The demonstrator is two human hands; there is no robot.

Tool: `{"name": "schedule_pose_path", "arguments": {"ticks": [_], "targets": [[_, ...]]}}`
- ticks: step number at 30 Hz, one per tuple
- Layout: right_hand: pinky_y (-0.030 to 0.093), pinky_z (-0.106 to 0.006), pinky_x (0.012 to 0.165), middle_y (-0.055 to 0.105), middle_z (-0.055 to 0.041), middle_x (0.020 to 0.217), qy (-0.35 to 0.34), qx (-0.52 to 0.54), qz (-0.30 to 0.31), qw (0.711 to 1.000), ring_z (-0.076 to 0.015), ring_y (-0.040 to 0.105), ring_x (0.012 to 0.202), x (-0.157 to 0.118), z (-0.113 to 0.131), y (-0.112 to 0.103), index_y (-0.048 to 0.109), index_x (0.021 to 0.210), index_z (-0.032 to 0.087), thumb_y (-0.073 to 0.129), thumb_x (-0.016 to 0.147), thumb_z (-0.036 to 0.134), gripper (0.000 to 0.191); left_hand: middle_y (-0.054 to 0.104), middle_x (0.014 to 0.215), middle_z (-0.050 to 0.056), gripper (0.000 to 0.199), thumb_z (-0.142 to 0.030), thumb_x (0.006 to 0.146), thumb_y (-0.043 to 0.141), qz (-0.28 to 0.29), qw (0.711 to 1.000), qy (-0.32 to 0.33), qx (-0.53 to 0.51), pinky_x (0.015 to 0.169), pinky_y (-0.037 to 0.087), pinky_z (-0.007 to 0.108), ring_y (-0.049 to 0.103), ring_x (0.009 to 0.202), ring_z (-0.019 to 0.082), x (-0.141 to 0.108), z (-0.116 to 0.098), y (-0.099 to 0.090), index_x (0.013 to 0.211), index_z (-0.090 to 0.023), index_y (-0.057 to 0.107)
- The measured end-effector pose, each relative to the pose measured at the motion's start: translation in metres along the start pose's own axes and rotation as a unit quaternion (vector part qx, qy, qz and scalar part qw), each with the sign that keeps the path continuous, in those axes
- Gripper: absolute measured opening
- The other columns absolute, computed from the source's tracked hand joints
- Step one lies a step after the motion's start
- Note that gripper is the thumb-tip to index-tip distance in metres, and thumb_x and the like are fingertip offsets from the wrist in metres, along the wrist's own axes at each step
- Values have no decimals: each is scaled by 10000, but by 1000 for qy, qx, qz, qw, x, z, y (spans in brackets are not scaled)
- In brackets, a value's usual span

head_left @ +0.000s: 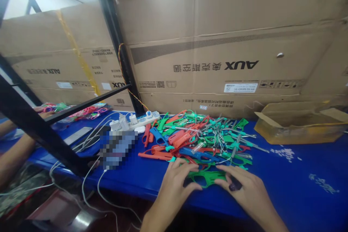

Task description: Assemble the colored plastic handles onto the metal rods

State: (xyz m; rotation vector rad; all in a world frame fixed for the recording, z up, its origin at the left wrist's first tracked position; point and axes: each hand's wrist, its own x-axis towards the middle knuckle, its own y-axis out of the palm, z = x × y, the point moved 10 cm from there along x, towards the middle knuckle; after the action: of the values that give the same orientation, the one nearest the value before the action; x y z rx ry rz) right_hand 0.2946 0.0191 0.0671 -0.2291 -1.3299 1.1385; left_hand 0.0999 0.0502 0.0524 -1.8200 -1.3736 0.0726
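Note:
A green plastic casing (209, 178) with an oval opening lies level between my two hands, just above the front of the blue table. My left hand (176, 181) pinches its left end between thumb and fingers. At its right end, my right hand (247, 188) grips the casing with thumb and fingertips. A dark, rounded object (234, 185) is tucked inside that right hand; its kind is hard to make out. Directly beyond my hands spreads a pile of red, blue and green casings (182, 138), mixed with thin metal rods (262, 148), teal pieces and white wires.
An open cardboard box (301, 136) stands at the right, near small white bits (286, 152). Left of the pile are a power strip (148, 117), a pixelated device (119, 150) and white cables (87, 141). A black shelf post (49, 134) separates me from another person's arm (20, 152).

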Motion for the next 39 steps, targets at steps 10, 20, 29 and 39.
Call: {"name": "schedule_pose_path", "arguments": {"ticks": [10,20,29,39], "targets": [[574,-206,532,792,27,833,-7,-53,20,998,-167,776,707,-9,-13,14,787,992,352,521,972,643,394,681,1209,103,185,-251,1006,619,-6,976,127,176,1035,441,429,579,1160,256,111,-1,-46,1150,-169,700],[563,-175,599,782,6,933,22,-89,-30,995,-163,776,782,-12,-22,1,741,961,301,517,993,601,376,659,1260,83,53,-223,1005,614,-23,974,144,171,1012,461,410,597,1169,248,140,26,-60,1023,-191,653],[547,-180,610,708,7,887,-46,-17,42,998,-131,704,730,-6,-4,14,779,963,331,573,1000,457,244,701,1196,73,208,-255,1066,495,-114,986,111,-47,982,507,328,661,1104,208,50,-11,-86,1226,-231,626],[539,-300,728,679,-29,1010,-25,27,202,979,-205,635,909,-11,5,40,771,1079,353,619,996,377,174,725,1136,27,213,-296,1045,552,-8,1000,21,-1,925,527,304,685,1037,201,-29,15,-43,1242,-307,634]]}}
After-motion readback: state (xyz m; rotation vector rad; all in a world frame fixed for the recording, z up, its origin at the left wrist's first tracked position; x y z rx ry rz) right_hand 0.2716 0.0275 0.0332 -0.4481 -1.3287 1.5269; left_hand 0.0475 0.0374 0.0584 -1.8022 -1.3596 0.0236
